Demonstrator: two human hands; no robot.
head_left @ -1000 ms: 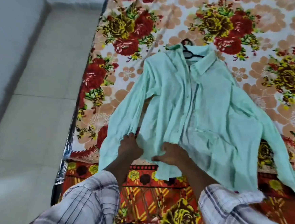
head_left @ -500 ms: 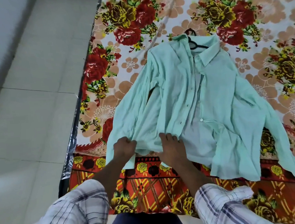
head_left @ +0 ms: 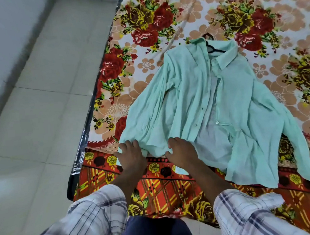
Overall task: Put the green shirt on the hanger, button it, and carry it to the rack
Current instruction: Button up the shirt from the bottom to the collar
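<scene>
Head view: the green shirt [head_left: 191, 96] is laid on the floral bedsheet [head_left: 162, 29], with the hanger [head_left: 213, 49] already seated in its collar. The front is seen unbuttoned, so buttoning and carrying remain. The hem, at the bedsheet's near edge, is pressed by the left hand [head_left: 132, 157] and right hand [head_left: 181, 152], fingers outstretched, nothing gripped.

1 green shirt [head_left: 195, 99], 1 hanger [head_left: 214, 50], 1 left hand [head_left: 131, 157], 1 right hand [head_left: 181, 153], 1 bedsheet [head_left: 146, 66]
</scene>
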